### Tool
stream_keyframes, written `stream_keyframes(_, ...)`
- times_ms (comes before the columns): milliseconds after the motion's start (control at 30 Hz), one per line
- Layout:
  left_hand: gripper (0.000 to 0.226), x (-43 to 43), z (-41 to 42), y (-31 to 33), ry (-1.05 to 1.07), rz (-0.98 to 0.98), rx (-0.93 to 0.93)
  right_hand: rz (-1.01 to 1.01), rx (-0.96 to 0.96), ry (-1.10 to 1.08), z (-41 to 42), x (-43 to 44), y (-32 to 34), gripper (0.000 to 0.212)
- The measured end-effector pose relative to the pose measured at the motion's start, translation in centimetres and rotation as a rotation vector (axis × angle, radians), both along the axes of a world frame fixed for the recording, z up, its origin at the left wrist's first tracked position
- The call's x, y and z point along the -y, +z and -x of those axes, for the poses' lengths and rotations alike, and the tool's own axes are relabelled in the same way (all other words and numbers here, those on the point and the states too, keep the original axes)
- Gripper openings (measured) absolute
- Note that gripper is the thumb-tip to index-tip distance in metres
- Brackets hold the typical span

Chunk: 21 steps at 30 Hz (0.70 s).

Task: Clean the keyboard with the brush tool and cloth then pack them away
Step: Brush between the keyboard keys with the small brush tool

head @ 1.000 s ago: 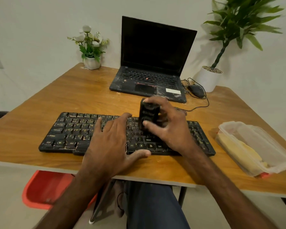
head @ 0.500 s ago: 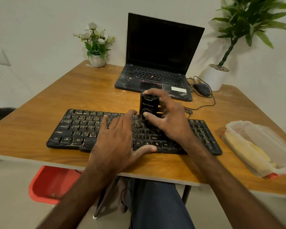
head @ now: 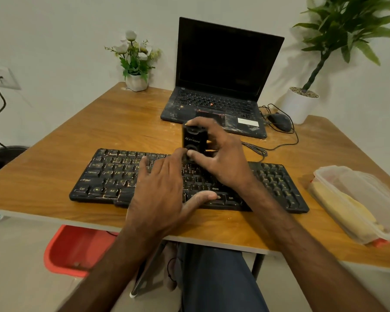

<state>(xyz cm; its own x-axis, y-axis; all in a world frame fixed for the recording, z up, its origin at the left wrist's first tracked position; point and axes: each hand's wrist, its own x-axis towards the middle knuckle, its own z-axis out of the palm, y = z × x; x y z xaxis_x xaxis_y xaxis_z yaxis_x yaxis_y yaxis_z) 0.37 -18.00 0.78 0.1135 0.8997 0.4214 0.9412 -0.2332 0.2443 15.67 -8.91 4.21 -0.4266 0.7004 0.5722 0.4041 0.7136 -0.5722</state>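
Keyboard (head: 104,174) is lying flat under both hands, running out past the left hand on one side and past the right wrist on the other. Left hand (head: 160,197) is resting on the middle keys with fingers spread and relaxed, gripping nothing, thumb sitting near the front edge, so I'm guessing it's just pinning the board down. Right hand (head: 221,154) is wrapped around the brush tool (head: 191,140), a black blocky thing held upright, index on top and thumb pressing low on its face, with the bottom end down at the top key rows. The bristles aren't showing from here, so I can't say if they're actually touching the keys.

Handling-wise, the tool is looking like rigid plastic, light and a bit slick, so pinching it by the sides like this seems right. The keyboard is stiff and flat and will probably skate on the table (head: 61,140) if nobody's holding it; if it needs lifting I'd be grabbing the two short ends, not the keys, since caps can pop. There's pale dust on the keycaps, so the brushing step seems far from over.

Off beyond the right forearm a clear box (head: 369,199) with something yellow inside is sitting, maybe the cloth, can't tell.
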Motion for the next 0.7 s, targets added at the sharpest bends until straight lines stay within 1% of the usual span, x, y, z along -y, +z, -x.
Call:
stream_keyframes(67, 0.101, -0.1, 0.1, 0.0, 0.026, -0.001, -0.001, -0.021, 0.026, 0.009, 0.3, 0.0, -0.2, 0.059)
stream_keyframes(167, 0.098, -0.1, 0.1, 0.0, 0.058, -0.019, 0.018, -0.013, -0.003, -0.079, -0.4, -0.9, 0.3, 0.059)
stream_keyframes(200, 0.098, -0.1, 0.1, -0.1, 0.066, -0.018, 0.021, -0.009, -0.009, -0.078, -0.5, -0.9, 0.3, 0.059)
stream_keyframes(333, 0.097, -0.2, 0.2, -0.1, 0.067, -0.007, 0.025, -0.013, 0.017, 0.021, 0.4, 0.3, -0.3, 0.058)
stream_keyframes(467, 0.093, -0.3, 0.1, -0.1, 0.067, -0.013, 0.036, -0.019, -0.010, -0.109, -0.2, -0.7, -0.1, 0.060)
stream_keyframes(600, 0.093, -0.4, 0.2, -0.2, 0.068, -0.013, 0.028, 0.014, -0.008, -0.022, 0.6, 0.5, -0.4, 0.059)
stream_keyframes(633, 0.093, -0.4, 0.2, -0.2, 0.068, -0.012, 0.025, 0.009, -0.011, -0.030, 0.3, 0.6, -0.5, 0.059)
stream_keyframes(700, 0.093, -0.4, 0.1, -0.1, 0.072, -0.003, 0.027, 0.024, -0.043, -0.130, -1.2, 0.3, -0.5, 0.059)
